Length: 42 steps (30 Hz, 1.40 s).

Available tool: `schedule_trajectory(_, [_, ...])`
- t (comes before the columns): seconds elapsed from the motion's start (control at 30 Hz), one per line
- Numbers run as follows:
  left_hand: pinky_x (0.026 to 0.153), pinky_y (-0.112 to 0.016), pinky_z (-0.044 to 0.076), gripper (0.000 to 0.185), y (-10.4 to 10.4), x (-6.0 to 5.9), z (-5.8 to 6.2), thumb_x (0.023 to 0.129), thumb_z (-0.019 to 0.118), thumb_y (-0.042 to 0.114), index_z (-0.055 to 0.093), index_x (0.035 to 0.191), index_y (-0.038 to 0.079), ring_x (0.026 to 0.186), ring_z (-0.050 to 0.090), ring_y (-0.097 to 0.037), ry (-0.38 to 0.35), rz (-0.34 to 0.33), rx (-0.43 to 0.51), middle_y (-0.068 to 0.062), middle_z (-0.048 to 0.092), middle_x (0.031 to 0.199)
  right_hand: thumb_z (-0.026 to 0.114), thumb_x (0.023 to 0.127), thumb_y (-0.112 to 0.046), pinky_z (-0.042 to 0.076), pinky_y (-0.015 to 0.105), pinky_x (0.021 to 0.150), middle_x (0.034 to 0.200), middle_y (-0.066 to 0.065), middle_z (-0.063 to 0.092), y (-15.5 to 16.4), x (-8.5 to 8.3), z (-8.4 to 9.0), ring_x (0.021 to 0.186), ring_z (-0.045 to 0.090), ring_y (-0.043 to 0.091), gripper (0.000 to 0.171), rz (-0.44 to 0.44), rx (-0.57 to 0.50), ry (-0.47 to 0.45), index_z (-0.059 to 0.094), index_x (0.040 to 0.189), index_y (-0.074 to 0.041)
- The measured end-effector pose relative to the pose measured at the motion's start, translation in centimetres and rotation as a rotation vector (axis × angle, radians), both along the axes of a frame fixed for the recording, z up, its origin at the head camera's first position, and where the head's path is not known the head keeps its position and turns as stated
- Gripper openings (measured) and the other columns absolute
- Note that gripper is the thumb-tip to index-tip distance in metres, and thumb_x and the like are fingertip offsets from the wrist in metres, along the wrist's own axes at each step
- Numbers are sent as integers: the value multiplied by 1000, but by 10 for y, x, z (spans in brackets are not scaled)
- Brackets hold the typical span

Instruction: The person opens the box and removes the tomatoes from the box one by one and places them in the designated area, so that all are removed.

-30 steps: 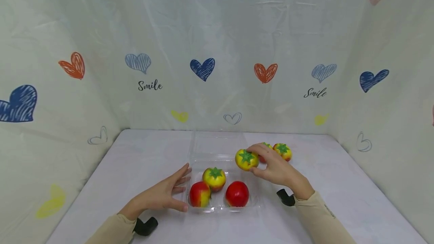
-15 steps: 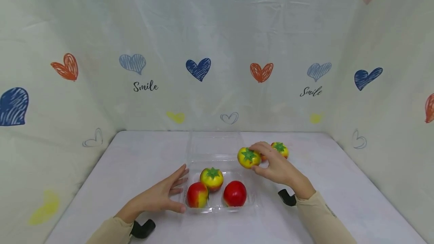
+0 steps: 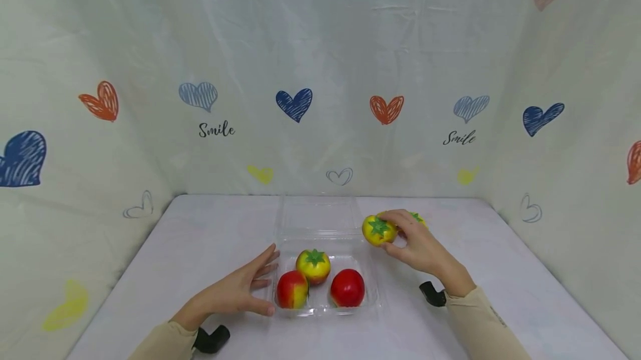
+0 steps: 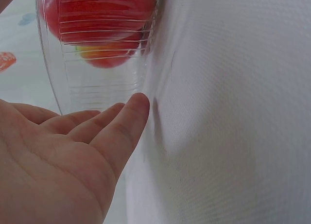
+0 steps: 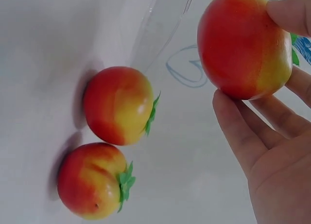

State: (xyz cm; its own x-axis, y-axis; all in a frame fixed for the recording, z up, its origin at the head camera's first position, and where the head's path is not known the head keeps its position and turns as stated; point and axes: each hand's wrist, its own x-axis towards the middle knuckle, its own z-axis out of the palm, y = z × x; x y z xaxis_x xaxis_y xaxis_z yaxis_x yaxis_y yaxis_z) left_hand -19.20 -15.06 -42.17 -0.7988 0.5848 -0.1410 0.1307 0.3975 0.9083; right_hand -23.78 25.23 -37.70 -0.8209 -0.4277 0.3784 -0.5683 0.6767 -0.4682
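A clear plastic clamshell box (image 3: 370, 287) stands with its lid (image 3: 317, 212) folded back. Inside lie three red-and-yellow toy tomatoes: one with green leaves upward (image 3: 312, 266), one on its side (image 3: 292, 289), and one red side up (image 3: 348, 287). My right hand (image 3: 418, 246) grips another toy tomato (image 3: 379, 230) between thumb and fingers, off the table near the box's back right. Two more toy tomatoes (image 5: 119, 106) (image 5: 92, 181) rest on the table, mostly hidden behind that hand in the head view. Beside the box's left wall, my left hand (image 3: 230, 292) has its fingers extended.
A white cloth (image 3: 210, 232) covers the table. Behind it hangs a pale curtain (image 3: 350, 143) printed with hearts and the word Smile. Black camera mounts (image 3: 212, 339) sit at both wrists.
My right hand has shifted right, carrying the gripped toy tomato away from the box and nearer the loose ones. My left hand stays beside the box. The head view has turned slightly.
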Motion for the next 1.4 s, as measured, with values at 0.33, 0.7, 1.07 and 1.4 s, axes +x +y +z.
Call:
schedule_trajectory(0.33, [102, -47, 41, 113, -1, -2, -2, 76, 81, 31, 2, 154, 12, 134, 36, -40, -5, -2, 10, -19, 16, 157, 78, 76, -9, 56, 42, 82, 122, 3, 53, 14, -6, -5, 103, 54, 19, 52, -7, -15, 121, 56, 124, -10])
schedule_trajectory(0.7, [101, -48, 42, 113, 0, -1, -3, 76, 81, 33, 2, 155, 13, 133, 37, -41, -4, 2, 5, -18, 16, 157, 79, 78, -9, 49, 51, 93, 125, 9, 52, 27, -10, -5, 109, 52, 26, 53, -81, -31, 127, 54, 125, -9])
schedule_trajectory(1.07, [102, -48, 42, 114, 0, -2, -3, 75, 81, 32, 2, 155, 13, 134, 36, -40, -8, 5, 2, -18, 16, 157, 79, 76, -6, 52, 45, 88, 126, 12, 52, 42, -16, -8, 107, 52, 26, 54, -109, -78, 172, 54, 125, -5])
schedule_trajectory(1.4, [102, -47, 42, 114, 0, -1, -3, 75, 81, 33, 2, 155, 13, 134, 37, -40, 0, 6, -4, -18, 16, 157, 77, 80, -8, 51, 53, 86, 125, 15, 51, 54, -22, -11, 107, 52, 29, 53, -176, -101, 136, 52, 127, -2])
